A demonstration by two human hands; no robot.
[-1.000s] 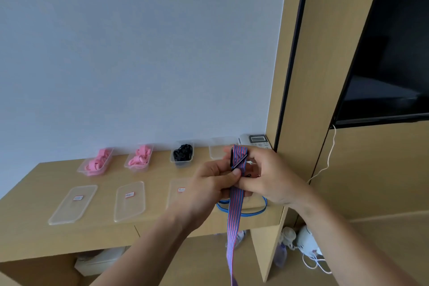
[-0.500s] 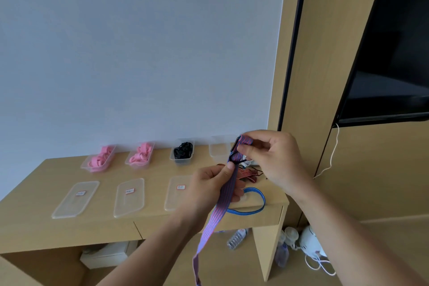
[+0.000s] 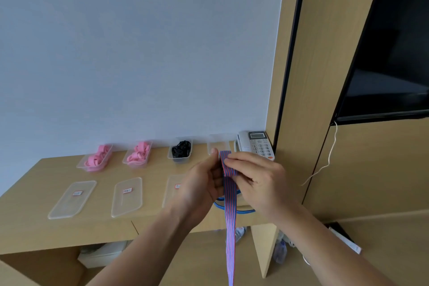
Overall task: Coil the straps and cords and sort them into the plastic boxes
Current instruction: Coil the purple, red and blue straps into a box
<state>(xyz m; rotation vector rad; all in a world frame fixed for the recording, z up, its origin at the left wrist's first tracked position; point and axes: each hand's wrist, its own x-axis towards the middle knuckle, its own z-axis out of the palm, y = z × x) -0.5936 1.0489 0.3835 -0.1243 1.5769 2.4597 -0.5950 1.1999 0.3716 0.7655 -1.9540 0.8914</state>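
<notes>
My left hand (image 3: 204,183) and right hand (image 3: 257,181) both pinch the folded top of the striped strap (image 3: 229,216) above the desk's (image 3: 34,227) front edge; its tail hangs free below that edge; a clear box (image 3: 217,145) sits behind, against the wall.

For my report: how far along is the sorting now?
Done: two boxes hold pink coils, a third black cords. In hand: left hand and right hand grip the striped strap, mostly hanging. Left: the blue strap on the desk; fourth box looks empty; lids off.
</notes>
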